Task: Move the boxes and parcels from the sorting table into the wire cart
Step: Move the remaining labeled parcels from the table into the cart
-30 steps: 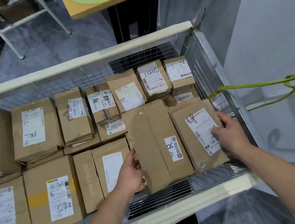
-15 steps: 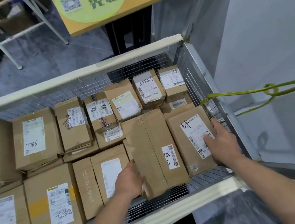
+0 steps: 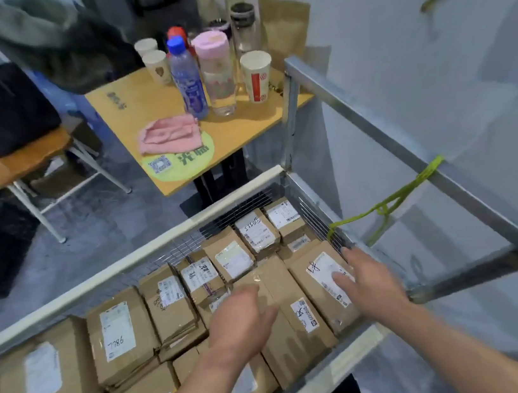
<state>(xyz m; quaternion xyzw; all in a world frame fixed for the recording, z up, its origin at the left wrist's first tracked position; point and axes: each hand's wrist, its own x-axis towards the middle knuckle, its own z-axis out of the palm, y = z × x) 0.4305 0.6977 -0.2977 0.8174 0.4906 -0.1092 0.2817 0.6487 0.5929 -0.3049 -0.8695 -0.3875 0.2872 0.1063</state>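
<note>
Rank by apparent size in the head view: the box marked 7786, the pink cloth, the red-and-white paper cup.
1. Box marked 7786, clearly largest, though nearest the camera.
2. Pink cloth.
3. Red-and-white paper cup.
Cloth and cup sit at similar distance on the yellow table, so that order is fair.

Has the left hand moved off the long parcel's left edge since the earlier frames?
Yes. The left hand has shifted right, from the left edge of the long parcel onto its top, fingers now relaxed and open.
</note>
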